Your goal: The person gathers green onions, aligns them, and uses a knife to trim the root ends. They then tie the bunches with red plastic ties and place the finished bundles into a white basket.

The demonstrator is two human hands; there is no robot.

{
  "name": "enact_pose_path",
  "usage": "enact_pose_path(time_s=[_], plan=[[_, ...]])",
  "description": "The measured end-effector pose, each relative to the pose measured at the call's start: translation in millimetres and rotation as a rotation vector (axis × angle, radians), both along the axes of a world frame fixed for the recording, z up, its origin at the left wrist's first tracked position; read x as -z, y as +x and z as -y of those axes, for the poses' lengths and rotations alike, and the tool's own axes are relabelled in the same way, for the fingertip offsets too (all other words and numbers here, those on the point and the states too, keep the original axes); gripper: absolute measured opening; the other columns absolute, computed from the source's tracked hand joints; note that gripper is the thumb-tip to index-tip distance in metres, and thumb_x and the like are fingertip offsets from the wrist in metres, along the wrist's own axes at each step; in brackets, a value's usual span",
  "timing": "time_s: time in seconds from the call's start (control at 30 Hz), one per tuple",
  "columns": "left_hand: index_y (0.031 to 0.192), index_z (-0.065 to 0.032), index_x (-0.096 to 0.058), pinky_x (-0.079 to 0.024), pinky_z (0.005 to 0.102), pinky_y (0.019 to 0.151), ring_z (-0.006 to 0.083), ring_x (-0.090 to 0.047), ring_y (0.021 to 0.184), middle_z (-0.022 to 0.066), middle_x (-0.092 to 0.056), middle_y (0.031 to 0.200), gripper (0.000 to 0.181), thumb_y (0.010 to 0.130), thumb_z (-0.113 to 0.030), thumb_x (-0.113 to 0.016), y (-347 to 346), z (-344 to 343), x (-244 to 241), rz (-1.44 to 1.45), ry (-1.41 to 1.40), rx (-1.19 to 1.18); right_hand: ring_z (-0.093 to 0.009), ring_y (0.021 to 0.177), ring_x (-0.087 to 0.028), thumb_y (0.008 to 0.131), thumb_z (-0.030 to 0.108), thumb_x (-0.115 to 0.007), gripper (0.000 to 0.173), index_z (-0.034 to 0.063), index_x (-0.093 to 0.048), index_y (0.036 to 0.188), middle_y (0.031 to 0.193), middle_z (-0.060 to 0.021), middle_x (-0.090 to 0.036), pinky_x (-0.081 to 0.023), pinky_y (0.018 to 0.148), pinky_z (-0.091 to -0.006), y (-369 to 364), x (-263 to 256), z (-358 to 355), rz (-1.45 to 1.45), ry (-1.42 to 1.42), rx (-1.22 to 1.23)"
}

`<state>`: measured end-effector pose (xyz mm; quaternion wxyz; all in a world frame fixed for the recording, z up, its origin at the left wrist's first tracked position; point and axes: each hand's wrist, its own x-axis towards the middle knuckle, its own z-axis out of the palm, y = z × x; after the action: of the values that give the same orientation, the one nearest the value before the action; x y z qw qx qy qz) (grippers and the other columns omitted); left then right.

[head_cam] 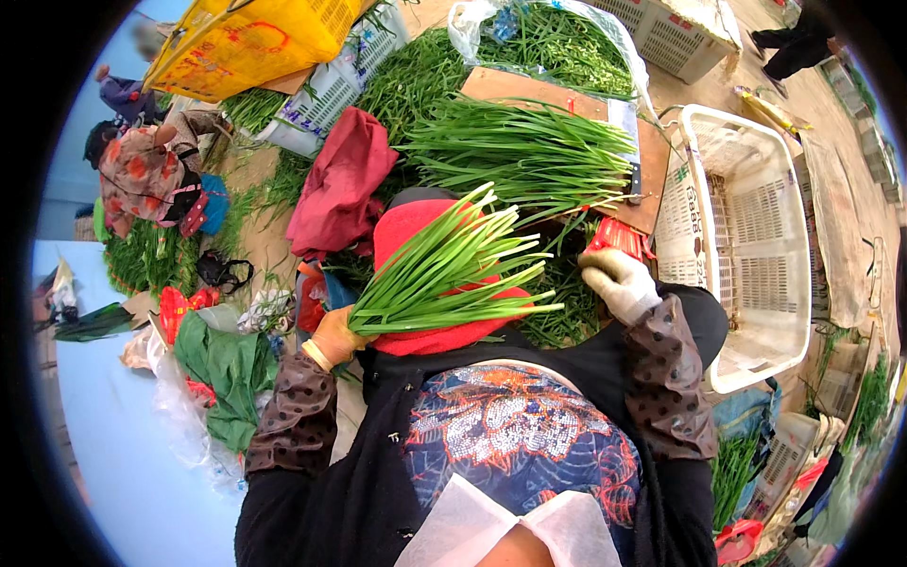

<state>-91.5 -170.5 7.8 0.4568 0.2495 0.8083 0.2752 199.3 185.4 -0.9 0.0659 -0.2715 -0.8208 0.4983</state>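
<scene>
My left hand, in a tan glove, is closed round one end of a bunch of green chives, which lies slanted across the red cloth on my lap. A whitish glove covers my right hand, its fingers curled beside a bundle of red strips; whether it grips any of them cannot be told. Beyond my lap, a larger pile of chives rests on a wooden board. A knife with a black handle lies at the pile's right end.
A white plastic crate stands at my right. Dark red cloth lies at front left, near a pale crate and a yellow crate. Behind the board is a clear bag of greens. A person bends over greens at far left.
</scene>
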Motion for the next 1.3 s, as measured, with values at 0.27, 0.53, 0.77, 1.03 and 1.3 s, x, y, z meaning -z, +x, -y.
enact_pose_path(time_s=[0.27,0.53,0.77,1.03,1.3], plan=[[0.096,-0.0045,-0.063,-0.042,0.0241,0.052,0.0077,-0.050,0.058,-0.0008,-0.060,0.071,0.026,0.080,-0.024,-0.072,1.7,-9.0,-11.5,-0.091,-0.081,0.044,-0.030,0.104,-0.057,0.081,0.034,-0.062,0.041,0.0074,-0.062,0.113,0.110,-0.0143,-0.061,-0.045,0.091,-0.0374,-85.0,-3.9,20.9,-0.032,0.175,-0.131],[0.094,-0.0042,-0.063,-0.042,0.0232,0.052,0.0063,-0.050,0.059,-0.0018,-0.060,0.072,0.022,0.081,-0.019,-0.071,9.7,-3.4,-15.0,-0.007,-0.016,-0.082,-0.029,0.090,-0.064,0.082,0.027,-0.060,0.028,0.0039,-0.067,0.096,0.093,-0.0170,-0.066,-0.050,0.080,-0.0366,-50.2,33.6,-6.2,0.191,0.056,0.124],[0.097,-0.0039,-0.063,-0.044,0.0247,0.053,0.0085,-0.054,0.059,0.0005,-0.062,0.074,0.024,0.079,-0.018,-0.071,12.6,-25.7,-40.9,-0.016,0.055,-0.056,-0.029,0.117,-0.052,0.076,0.051,-0.066,0.072,0.0088,-0.048,0.132,0.127,-0.0176,-0.055,-0.038,0.100,-0.0370,1.5,40.7,32.1,0.331,-0.164,-0.462],[0.104,-0.0107,-0.063,-0.051,0.0349,0.065,0.0288,-0.065,0.082,0.0108,-0.067,0.088,0.034,0.076,-0.029,-0.072,2.7,-53.1,-94.0,-0.697,0.160,0.421,-0.016,0.115,-0.049,0.084,0.039,-0.064,0.062,0.0088,-0.042,0.134,0.126,-0.0049,-0.053,-0.040,0.095,-0.0328,-72.2,107.9,49.6,-0.501,-1.083,-0.120],[0.137,-0.0165,-0.038,-0.050,0.0403,0.064,0.0348,-0.062,0.077,0.0154,-0.060,0.087,0.075,0.070,-0.013,-0.072,48.1,-39.9,-115.0,-0.647,-0.151,0.821,-0.025,0.117,-0.052,0.075,0.056,-0.068,0.083,0.0077,-0.038,0.136,0.129,-0.0090,-0.052,-0.040,0.100,-0.0463,-71.8,68.4,62.7,-0.833,-1.502,-0.026]])
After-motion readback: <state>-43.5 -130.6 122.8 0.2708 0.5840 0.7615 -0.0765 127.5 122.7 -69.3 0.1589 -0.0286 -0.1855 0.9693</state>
